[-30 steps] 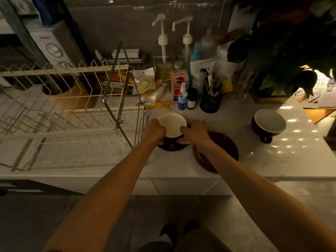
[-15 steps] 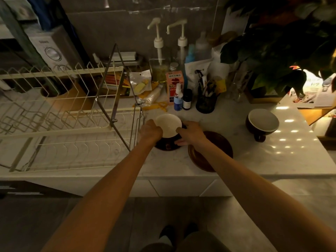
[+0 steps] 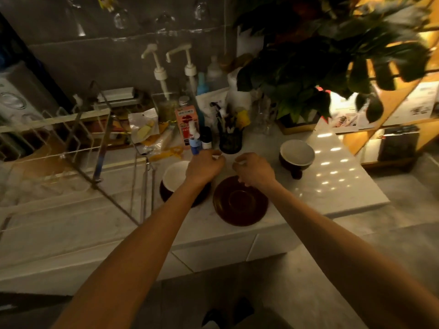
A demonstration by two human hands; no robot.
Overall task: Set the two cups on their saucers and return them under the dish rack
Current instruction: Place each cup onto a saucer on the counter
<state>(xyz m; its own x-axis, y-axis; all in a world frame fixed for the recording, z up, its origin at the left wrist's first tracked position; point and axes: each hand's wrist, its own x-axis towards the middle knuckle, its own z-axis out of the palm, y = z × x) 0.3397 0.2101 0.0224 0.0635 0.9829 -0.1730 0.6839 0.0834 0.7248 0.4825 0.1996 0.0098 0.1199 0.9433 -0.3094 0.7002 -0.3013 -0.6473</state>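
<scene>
Both hands [image 3: 205, 166] [image 3: 254, 168] now off nearer cup [image 3: 174, 179], grip released.

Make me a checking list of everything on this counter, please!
Surface: pale counter, dim light.
Job's things: left cup on its saucer beside the rack; empty saucer near the front edge; right cup on bare counter.
Clutter: pump bottles, small bottles, pen pot at the back.
Hands: left hand and right hand hold nothing.
Cables: nothing seen.
Surroundings: plant at the right.
</scene>
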